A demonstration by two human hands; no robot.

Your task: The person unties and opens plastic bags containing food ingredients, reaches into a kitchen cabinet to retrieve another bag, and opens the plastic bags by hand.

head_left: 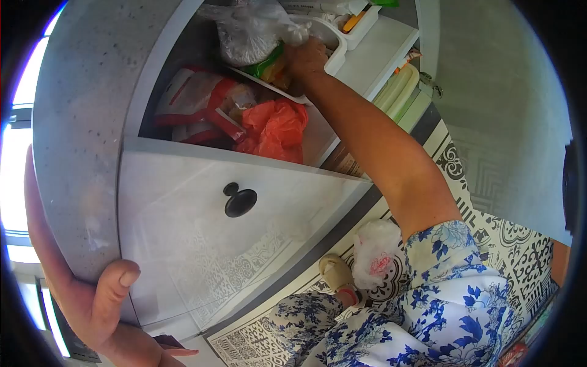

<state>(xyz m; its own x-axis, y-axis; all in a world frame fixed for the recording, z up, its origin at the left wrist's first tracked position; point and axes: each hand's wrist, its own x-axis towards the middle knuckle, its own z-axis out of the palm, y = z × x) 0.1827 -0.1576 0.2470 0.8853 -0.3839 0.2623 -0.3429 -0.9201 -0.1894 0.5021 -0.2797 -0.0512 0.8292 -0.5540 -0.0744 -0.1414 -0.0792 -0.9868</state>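
My left hand [101, 312] braces on the grey stone-like countertop [82, 140], fingers stretched out over the top and thumb against its front edge. Inside the cabinet, my right hand [307, 58] reaches into a white plastic bin [333, 61]. Its fingers are curled down and partly hidden, so what they hold does not show. Right beside them sit a clear plastic bag [247, 37] and a green and orange packet [269, 66]. In front of the bin lie a crumpled red plastic bag [272, 131] and a red and white package [192, 98].
A closed white door [183, 226] with a black knob [240, 200] covers the neighbouring cabinet. An open door [501, 110] stands on the right. On the patterned tile floor [244, 342] are a clear plastic bag [374, 251] and a beige shoe [335, 272]. A smaller white bin [358, 30] sits farther in.
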